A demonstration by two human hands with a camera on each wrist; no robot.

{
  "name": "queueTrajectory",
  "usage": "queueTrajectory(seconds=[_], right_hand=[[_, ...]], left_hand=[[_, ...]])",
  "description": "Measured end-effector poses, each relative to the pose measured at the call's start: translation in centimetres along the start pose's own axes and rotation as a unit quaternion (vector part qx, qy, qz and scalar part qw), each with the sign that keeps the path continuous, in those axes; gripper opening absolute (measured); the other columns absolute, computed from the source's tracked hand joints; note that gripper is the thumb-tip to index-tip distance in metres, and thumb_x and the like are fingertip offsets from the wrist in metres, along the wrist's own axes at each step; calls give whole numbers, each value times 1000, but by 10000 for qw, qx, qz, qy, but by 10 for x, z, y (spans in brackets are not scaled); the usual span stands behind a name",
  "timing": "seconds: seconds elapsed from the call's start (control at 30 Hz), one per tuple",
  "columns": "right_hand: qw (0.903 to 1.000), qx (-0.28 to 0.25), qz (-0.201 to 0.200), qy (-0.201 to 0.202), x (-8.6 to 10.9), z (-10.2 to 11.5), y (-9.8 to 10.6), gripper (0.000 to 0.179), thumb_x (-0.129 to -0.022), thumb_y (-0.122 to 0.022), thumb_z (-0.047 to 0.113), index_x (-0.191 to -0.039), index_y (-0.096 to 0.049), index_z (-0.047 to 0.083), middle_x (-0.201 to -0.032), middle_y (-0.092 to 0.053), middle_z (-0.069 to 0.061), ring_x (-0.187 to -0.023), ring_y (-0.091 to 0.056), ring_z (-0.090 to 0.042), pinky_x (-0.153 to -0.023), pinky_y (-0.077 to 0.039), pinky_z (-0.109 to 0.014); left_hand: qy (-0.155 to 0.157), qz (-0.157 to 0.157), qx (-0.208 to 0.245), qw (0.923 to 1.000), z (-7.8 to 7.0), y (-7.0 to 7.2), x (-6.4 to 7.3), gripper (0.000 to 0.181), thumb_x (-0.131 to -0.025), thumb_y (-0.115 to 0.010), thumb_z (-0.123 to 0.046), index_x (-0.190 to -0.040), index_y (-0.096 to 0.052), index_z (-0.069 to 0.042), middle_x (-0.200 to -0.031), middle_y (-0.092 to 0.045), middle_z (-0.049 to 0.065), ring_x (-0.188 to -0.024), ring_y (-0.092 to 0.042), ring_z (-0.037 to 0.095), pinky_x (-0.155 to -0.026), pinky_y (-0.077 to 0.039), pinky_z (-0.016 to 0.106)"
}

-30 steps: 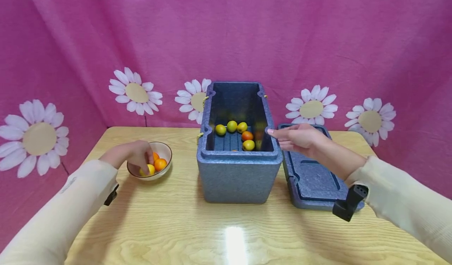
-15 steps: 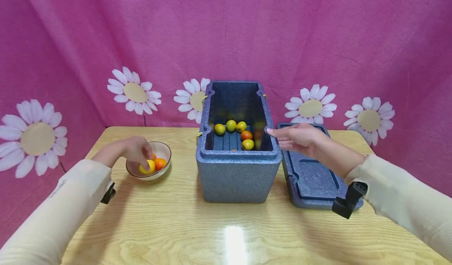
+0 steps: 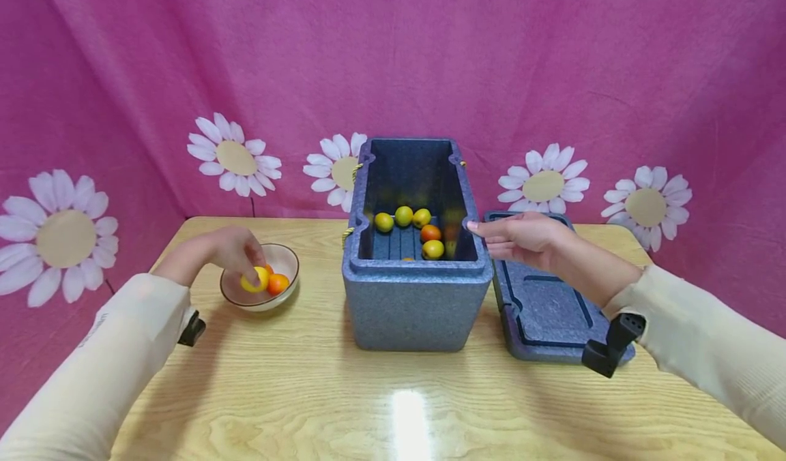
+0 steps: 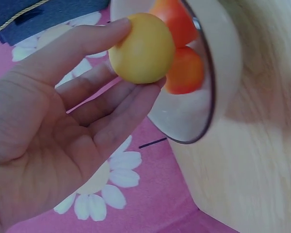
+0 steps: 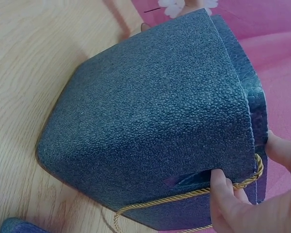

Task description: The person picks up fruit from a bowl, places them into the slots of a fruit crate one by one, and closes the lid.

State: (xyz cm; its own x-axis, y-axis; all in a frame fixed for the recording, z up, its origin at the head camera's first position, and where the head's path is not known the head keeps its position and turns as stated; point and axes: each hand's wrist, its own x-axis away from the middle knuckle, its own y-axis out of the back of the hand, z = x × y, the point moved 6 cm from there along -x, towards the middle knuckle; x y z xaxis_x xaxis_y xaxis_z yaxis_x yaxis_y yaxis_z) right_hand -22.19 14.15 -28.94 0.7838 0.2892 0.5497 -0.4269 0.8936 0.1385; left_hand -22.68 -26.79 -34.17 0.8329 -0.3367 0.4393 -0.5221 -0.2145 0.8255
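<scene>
In the left wrist view, my left hand (image 4: 63, 121) pinches a smooth, round yellow fruit (image 4: 143, 48) between thumb and fingertips. That hand is over a cream bowl (image 3: 270, 304) with a dark rim, at the left of the table. Two orange fruits (image 4: 184, 70) lie in the bowl, close beside the yellow one. On the right, my right hand (image 3: 525, 236) grips the side wall of a grey-blue foam box (image 3: 417, 314). Its thumb is at the rim, with fingers (image 5: 223, 187) against the outer wall by a slot. Several yellow and orange-red fruits (image 3: 432, 249) lie inside the box.
The box's lid (image 3: 549, 304) lies flat on the wooden table (image 3: 295, 393), right of the box. A gold cord (image 5: 165, 199) runs along the box's outer side. Behind the table hangs a pink curtain (image 3: 295, 58) with printed daisies.
My left hand has raised the yellow fruit a little and drawn it slightly left over the bowl. My right hand has kept its place on the box wall.
</scene>
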Motion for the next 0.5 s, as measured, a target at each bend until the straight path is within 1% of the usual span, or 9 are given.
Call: queueTrajectory(seconds=[0.1, 0.2, 0.3, 0.37, 0.5], right_hand=[[10000, 14, -2, 19, 0, 0, 0, 83, -96, -56, 31, -152, -5, -4, -160, -19, -18, -147, -27, -32, -117, -30, -37], [9999, 79, -24, 66, 1, 0, -1, 81, -97, -55, 32, -152, -8, -5, -160, -20, -18, -146, -28, -31, -116, -32, -36], [9998, 166, -67, 115, 2, 0, -1, 82, -96, -56, 34, -152, -11, -5, -159, -22, -18, -146, -30, -31, -115, -33, -36], [9996, 214, -92, 136, 2, 0, 0, 82, -95, -57, 36, -151, -12, -5, -159, -23, -18, -145, -32, -30, -114, -33, -36], [9995, 257, -142, 129, 3, -1, 1, 84, -95, -57, 38, -151, -13, -5, -159, -24, -18, -144, -33, -30, -114, -33, -35]], left_hand=[[-158, -165, 4, 9997, -4, 6, 1, 31, -69, -80, -17, -95, -71, -2, -87, -70, 3, -81, -57, 15, -73, -49, 26], [-243, -290, 28, 9993, -8, 12, 1, 29, -70, -80, -18, -93, -71, -3, -88, -70, 5, -81, -58, 16, -75, -49, 28], [-201, -350, 91, 9991, -11, 16, 1, 27, -71, -80, -18, -92, -71, -3, -89, -71, 6, -82, -59, 17, -77, -51, 31], [-174, -413, 54, 9990, -13, 19, 1, 27, -71, -80, -19, -92, -71, -4, -90, -71, 6, -85, -61, 19, -80, -53, 35], [-172, -523, 98, 9984, -18, 23, 0, 26, -73, -80, -20, -93, -71, -5, -91, -71, 5, -89, -61, 20, -85, -53, 40]])
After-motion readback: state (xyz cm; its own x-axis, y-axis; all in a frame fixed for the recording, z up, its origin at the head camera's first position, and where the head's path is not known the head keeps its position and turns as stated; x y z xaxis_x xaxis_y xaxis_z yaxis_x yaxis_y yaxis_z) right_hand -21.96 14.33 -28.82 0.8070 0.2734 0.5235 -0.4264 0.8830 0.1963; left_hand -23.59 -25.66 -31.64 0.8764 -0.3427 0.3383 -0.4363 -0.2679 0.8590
